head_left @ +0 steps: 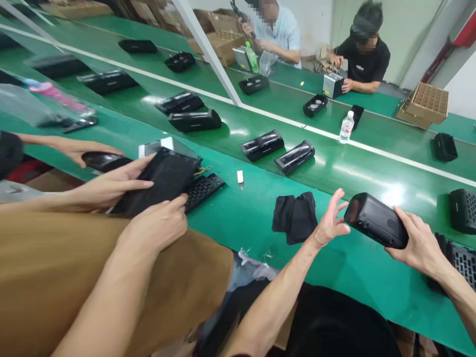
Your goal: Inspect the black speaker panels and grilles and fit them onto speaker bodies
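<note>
Head camera: the right hand (418, 243) grips one end of a black speaker housing (377, 220), which lies between the hands with its long axis running toward the left hand (329, 223), empty and fingers spread just beside its other end.

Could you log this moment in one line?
left hand: open, near black case | right hand: holding case | green table: black cloths | beyond: clear bottle

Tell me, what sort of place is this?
Probably a factory assembly line: similar black casings lie along a long green worktop, people work on both sides, and a divided cardboard tray sits on the far side.
</note>
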A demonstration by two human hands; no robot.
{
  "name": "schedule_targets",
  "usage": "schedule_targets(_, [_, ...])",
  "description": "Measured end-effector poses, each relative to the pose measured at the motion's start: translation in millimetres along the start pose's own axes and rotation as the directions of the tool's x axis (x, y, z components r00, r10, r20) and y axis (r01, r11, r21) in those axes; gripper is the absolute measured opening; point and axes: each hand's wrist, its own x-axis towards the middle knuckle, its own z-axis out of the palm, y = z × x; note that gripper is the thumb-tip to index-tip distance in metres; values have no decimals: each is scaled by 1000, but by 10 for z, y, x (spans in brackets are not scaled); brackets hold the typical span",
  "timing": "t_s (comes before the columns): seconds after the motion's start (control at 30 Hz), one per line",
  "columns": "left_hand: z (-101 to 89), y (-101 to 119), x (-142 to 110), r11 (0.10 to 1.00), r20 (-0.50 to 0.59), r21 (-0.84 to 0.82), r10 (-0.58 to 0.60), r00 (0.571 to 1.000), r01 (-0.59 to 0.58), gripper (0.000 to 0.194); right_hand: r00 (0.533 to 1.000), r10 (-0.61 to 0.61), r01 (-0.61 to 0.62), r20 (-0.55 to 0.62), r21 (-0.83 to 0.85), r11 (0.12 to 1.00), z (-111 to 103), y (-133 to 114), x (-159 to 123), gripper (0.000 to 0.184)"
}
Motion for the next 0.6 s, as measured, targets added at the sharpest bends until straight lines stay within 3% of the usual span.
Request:
schedule_targets(0.03, [-27, 105, 6, 982, 63, 184, 27, 998, -38, 134, 997, -59, 63, 41, -94, 994, -43, 6, 13, 96])
schedule_targets(0.1, [-27, 203, -3, 919, 127, 388, 27, 992, -75, 124, 983, -152, 169, 101, -180, 969, -73, -9, 30, 95])
schedule_targets(0.2, [-12, 159, -95, 904, 59, 422, 54, 997, -74, 108, 972, -218, 226, 93, -85, 970, -77, 15, -26, 94])
schedule_targets(0.3, [-67, 94, -224, 935, -13, 346, 80, 997, -70, 104, 997, -52, 41, 52, 184, 982, -73, 131, -201, 102])
schedule_targets(0.4, [-122, 114, -301, 950, -42, 300, 98, 994, -81, 97, 978, 156, -206, 139, 504, 839, -10, 180, -391, 107])
schedule_targets(0.47, [-124, 149, -314, 951, -40, 297, 97, 994, -81, 92, 964, 230, -263, 135, 614, 744, 57, 135, -471, 104])
schedule_targets(0.6, [-90, 136, -255, 950, -54, 301, 97, 994, -76, 89, 935, 349, -293, 62, 688, 664, 202, 30, -496, 100])
